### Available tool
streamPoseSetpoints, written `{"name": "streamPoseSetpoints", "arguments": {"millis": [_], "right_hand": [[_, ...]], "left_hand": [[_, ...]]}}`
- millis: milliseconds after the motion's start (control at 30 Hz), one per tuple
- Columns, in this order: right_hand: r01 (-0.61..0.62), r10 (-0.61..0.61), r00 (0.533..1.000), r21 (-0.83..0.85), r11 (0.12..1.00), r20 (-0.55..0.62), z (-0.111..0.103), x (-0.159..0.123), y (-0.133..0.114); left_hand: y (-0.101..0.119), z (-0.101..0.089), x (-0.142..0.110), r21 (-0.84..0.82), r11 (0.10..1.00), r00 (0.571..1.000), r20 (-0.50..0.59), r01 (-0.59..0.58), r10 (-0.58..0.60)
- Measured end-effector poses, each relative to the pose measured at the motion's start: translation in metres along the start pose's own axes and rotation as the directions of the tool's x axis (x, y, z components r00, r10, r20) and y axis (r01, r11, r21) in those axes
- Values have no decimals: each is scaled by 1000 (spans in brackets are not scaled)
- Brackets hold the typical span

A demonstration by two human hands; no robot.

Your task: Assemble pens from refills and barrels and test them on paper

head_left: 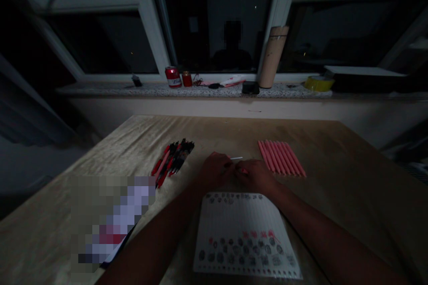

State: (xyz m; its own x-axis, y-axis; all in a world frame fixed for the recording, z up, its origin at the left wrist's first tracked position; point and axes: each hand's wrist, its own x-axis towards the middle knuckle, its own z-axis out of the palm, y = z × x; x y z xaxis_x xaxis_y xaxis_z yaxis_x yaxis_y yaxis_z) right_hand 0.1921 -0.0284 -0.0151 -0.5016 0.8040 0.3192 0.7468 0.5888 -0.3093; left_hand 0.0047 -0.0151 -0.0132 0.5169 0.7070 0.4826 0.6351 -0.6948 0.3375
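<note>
My left hand (217, 169) is closed just beyond the sheet's top edge. A pinkish piece shows at its far side, and a thin white rod (236, 158), like a pen refill, sticks out to the right. These look like parts of a pen, mostly hidden by my fingers. Close against it, my right hand (256, 173) has its fingers curled round a small red piece (244, 170), too dark to name. Below both hands lies a lined notebook sheet (239, 218) with rows of dark and red scribbled marks.
Black and red pens (172, 160) lie in a pile at left. Several pink pen barrels (282, 158) form a row at right. A blurred-out pack (123, 222) is at front left. The windowsill carries cans (173, 77), a tall tube (273, 57) and yellow tape (318, 83).
</note>
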Motion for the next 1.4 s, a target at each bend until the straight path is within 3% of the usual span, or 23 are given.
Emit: {"name": "streamPoseSetpoints", "arguments": {"millis": [500, 767, 867, 1167, 1400], "right_hand": [[-124, 128, 990, -69, 990, 51, -5, 1, -2], [-79, 91, 989, -104, 991, 118, -4, 1, -2], [-87, 94, 990, -67, 994, 109, -4, 0, -2], [-70, 69, 997, 48, 996, 17, -1, 0, 1], [-129, 137, 988, -100, 987, 75, -4, 1, -1]], "left_hand": [[3, -3, 1, -80, 996, 997, -66, 24, -29], [2, -3, 3, -65, 995, 993, -87, 76, -82], [2, -4, 3, -57, 993, 991, -79, 105, -110], [-2, 0, 3, -58, 998, 999, -6, 31, -32], [-7, -10, 0, 76, 996, 994, 102, -47, 39]]}}
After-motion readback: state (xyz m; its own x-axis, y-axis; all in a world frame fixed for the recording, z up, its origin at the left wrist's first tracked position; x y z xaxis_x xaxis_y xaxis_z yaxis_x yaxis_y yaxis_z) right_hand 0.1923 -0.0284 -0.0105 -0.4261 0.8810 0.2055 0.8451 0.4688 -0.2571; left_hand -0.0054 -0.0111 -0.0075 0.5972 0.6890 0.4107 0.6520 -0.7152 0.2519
